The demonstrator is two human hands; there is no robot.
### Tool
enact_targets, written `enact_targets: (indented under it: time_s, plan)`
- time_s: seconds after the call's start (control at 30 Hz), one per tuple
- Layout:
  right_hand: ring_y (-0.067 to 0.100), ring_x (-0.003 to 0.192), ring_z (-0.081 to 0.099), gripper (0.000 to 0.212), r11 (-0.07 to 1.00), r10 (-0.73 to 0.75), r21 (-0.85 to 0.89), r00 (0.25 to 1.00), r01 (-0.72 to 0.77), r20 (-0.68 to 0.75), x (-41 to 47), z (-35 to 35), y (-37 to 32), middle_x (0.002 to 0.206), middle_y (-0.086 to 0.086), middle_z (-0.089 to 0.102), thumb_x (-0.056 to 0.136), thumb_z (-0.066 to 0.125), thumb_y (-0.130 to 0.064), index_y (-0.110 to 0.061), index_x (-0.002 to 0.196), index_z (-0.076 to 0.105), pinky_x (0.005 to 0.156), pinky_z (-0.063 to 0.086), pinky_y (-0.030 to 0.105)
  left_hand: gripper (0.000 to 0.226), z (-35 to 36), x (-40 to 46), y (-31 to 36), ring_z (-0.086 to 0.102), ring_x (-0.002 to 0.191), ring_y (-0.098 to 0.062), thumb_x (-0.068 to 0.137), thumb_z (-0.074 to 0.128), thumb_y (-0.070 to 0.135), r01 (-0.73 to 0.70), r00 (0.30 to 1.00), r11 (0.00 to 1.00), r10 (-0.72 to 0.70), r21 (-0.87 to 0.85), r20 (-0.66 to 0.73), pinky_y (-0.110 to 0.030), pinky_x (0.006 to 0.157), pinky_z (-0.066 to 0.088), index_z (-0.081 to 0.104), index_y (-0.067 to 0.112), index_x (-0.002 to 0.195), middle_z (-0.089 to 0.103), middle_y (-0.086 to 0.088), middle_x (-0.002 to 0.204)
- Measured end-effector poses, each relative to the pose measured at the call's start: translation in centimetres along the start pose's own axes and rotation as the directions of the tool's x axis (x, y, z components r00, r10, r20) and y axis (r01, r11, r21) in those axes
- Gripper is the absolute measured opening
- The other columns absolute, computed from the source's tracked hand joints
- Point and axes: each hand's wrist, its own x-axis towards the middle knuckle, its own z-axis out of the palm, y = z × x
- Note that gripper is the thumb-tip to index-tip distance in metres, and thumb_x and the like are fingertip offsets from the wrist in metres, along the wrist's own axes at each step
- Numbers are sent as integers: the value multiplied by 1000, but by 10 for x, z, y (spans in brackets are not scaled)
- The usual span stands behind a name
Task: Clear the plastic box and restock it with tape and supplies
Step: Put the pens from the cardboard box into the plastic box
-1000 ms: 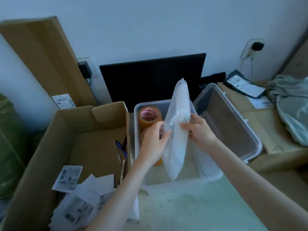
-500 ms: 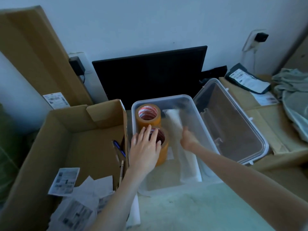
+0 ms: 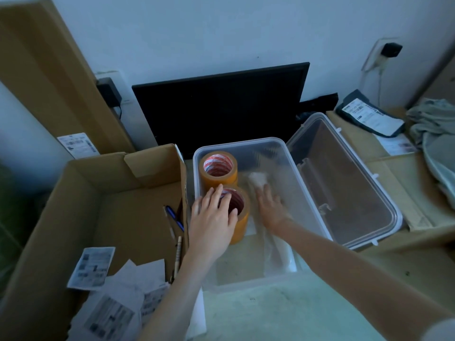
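In the clear box [image 3: 275,143] we log two tape rolls: the near roll [image 3: 240,210] sits under our left hand [image 3: 211,222], fingers spread and straight across its top; the far roll [image 3: 218,167] stands just beyond those fingertips, touching the first. Our right hand [image 3: 269,207] presses flat, fingers relaxed, on a white bag [image 3: 278,252] lying lengthwise on the box floor, blurred past the fingertips. Right of that hand, the lid [image 3: 344,183] leans open. Left of the left hand, a carton [image 3: 103,193] holds pens [image 3: 174,217] and labels [image 3: 92,267].
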Motion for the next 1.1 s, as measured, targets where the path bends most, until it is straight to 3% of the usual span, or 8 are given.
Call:
enact_targets:
  time_s: [0.07, 0.17, 0.27, 0.4, 0.6, 0.77, 0.93, 1.1]
  plan:
    - [40, 146, 1, 65, 984, -100, -143, 995, 103, 26, 2, 5, -1, 159, 14, -9, 100, 35, -17, -12, 153, -2, 117, 13, 52, 51, 0, 0, 0, 12, 146, -15, 101, 24, 45, -1, 1000, 1000, 1, -4, -1, -35, 118, 7, 29, 25, 148, 16, 5, 159]
    - [34, 145, -19, 72, 956, -46, -273, 977, 103, 206, 3, 11, 6, 159, 12, -18, 99, 34, -43, -13, 153, -3, 115, -8, 53, 51, 1, 0, 0, 12, 146, -15, 101, 25, 45, -1, 1000, 1000, 1, -15, -1, -36, 118, 7, 31, 25, 147, 17, 4, 159]
    - [34, 145, -18, 80, 935, -14, -340, 969, 100, 245, 4, 14, 12, 158, 14, -18, 97, 32, -54, -10, 152, -5, 116, -8, 49, 51, 2, 1, -1, 13, 146, -15, 100, 26, 45, -1, 1000, 1000, 0, -24, -16, -36, 118, 8, 32, 25, 146, 18, 4, 159]
    - [36, 147, -8, 76, 967, -25, -242, 973, 82, 229, 3, 6, 10, 160, 16, -6, 97, 43, -43, -7, 152, 4, 118, 3, 46, 51, 2, -1, -1, 14, 146, -15, 100, 27, 44, -2, 1000, 999, 1, -40, -30, -35, 118, 8, 33, 24, 146, 18, 4, 159]
    - [38, 130, 36, 62, 974, -104, 207, 994, 97, 19, -5, -36, 1, 146, 17, 32, 91, 45, -1, -13, 148, 22, 105, 37, 43, 38, -3, -1, -3, 28, 140, -14, 100, 41, 29, -11, 995, 955, -20, -295, -102, -34, 116, 16, 49, 19, 135, 36, 3, 150]
    - [34, 111, 55, 40, 846, -19, 494, 938, 200, -346, -26, -79, 2, 125, 15, 57, 91, 44, 2, -8, 129, 53, 93, 46, 41, 28, -19, -9, -17, 48, 118, -4, 99, 46, 16, -18, 973, 780, -129, -626, -189, -15, 100, 37, 57, 17, 124, 56, 7, 125]
    - [24, 88, 62, 15, 751, -70, 512, 821, 417, -566, -54, -107, -3, 96, 8, 70, 93, 54, -4, -5, 101, 66, 78, 50, 32, 19, -38, -14, -43, 60, 98, 4, 98, 47, 16, -30, 961, 707, -174, -706, -215, -7, 84, 44, 62, 20, 110, 66, 12, 103]
    - [9, 74, 62, 11, 598, -120, 587, 784, 547, -609, -81, -123, -20, 81, 3, 70, 88, 60, -1, -6, 93, 69, 68, 46, 14, 19, -29, -15, -74, 58, 93, 9, 99, 44, 16, 124, 936, 639, -330, -759, -124, -6, 77, 42, 59, 25, 108, 63, 16, 98]
